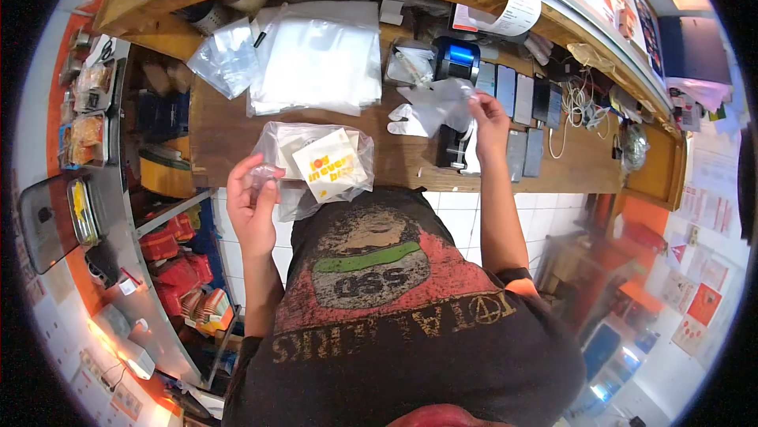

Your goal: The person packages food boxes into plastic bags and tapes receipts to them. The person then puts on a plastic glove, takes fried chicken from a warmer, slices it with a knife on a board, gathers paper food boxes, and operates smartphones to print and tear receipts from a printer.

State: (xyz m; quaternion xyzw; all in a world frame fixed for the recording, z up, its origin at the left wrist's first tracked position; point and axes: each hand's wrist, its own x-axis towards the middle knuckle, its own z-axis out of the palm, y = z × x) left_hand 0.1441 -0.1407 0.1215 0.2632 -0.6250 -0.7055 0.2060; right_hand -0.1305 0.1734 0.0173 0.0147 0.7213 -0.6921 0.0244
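Clear plastic bag point(361, 146), a printed packet point(328, 166) in or on it, at the wooden table's near edge point(404, 177) — left hand point(257, 194) closed on its bunched corner, apparently steadying it; right hand point(491, 115) pinching plastic film point(450, 103) above the tabletop.

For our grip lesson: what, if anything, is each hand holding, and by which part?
The left hand holds a clear bag by its bunched end; the right hand pinches thin plastic by one edge.

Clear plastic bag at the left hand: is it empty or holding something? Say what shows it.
Holding something: white printed paper shows within the clear plastic bag, whose film extends past the paper's edges.
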